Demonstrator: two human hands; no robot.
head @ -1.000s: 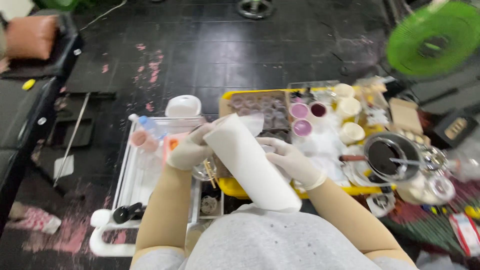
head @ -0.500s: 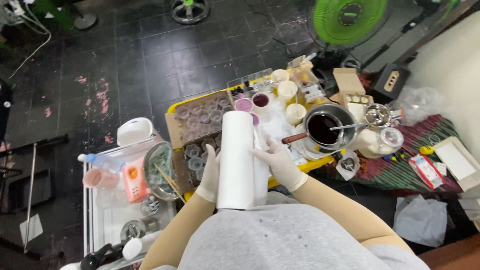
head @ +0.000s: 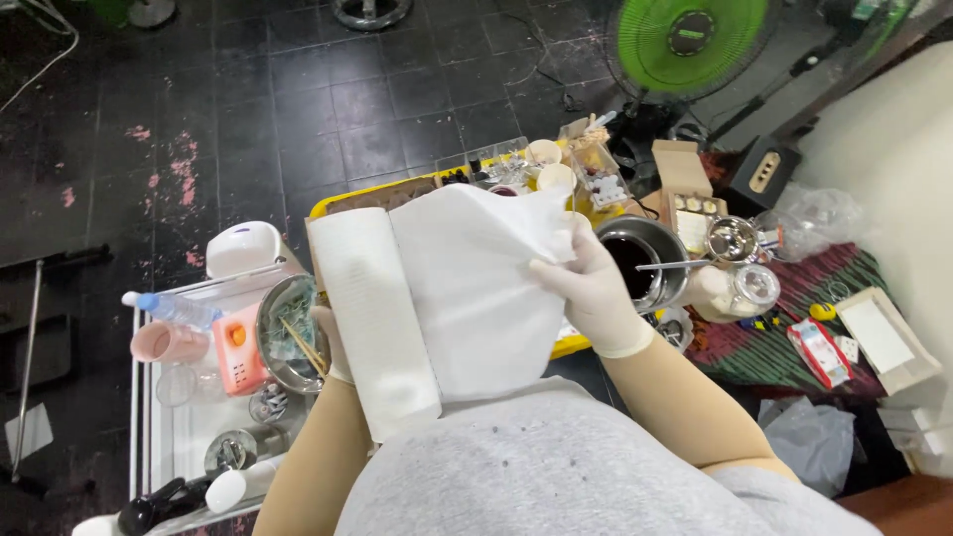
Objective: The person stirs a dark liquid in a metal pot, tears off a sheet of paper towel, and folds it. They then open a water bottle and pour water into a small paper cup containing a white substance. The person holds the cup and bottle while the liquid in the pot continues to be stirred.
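Note:
A white paper towel roll (head: 372,318) stands tilted against my lap. My left hand (head: 334,347), in a white glove, grips the roll from the left and is mostly hidden behind it. My right hand (head: 588,288), also gloved, pinches the far edge of a loose sheet (head: 476,288) pulled out to the right of the roll. The sheet is still joined to the roll and covers much of the yellow tray (head: 333,203) behind it.
A metal pot of dark liquid (head: 640,260) with a spoon sits right of my hand. Cups and small containers (head: 551,164) crowd the tray's far side. A white rack (head: 189,417) at left holds a metal bowl, bottle and pink cup. A green fan (head: 685,45) stands beyond.
The roll was held upright in both hands. Now my right hand has pulled a sheet out to the right, and the roll has shifted left.

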